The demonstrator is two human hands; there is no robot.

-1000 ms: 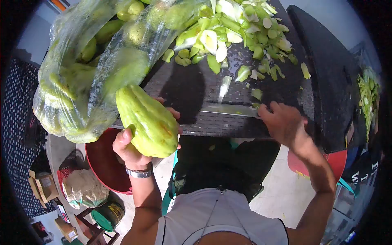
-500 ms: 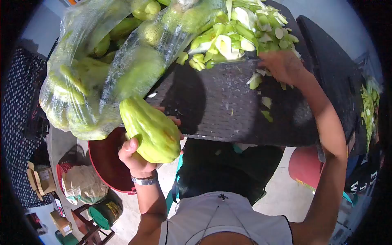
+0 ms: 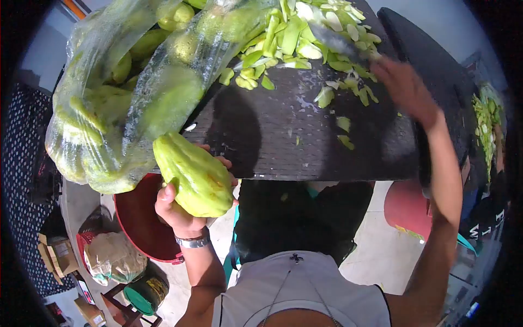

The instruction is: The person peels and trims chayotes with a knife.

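My left hand (image 3: 182, 210) is wrapped round a pale green chayote (image 3: 193, 177), held in front of the table's near edge. The chayote's skin is bumpy and whole on the side I see. On the right, my right hand (image 3: 403, 87) is closed on a knife, blurred by motion. Its grey blade (image 3: 339, 41) points up and left across the heap of green and white slices and peelings (image 3: 294, 41). The knife's handle is hidden in the fingers.
A clear plastic bag of chayotes (image 3: 98, 141) fills the left of the dark woven tabletop (image 3: 294, 147). Loose scraps (image 3: 343, 124) lie near its middle. Below stand a red tub (image 3: 139, 223), a red bucket (image 3: 406, 210) and a green-lidded can (image 3: 140, 298).
My right hand has moved up and right, and the blade has swung from lying along the heap's near edge to pointing across it. The left hand still holds the chayote.
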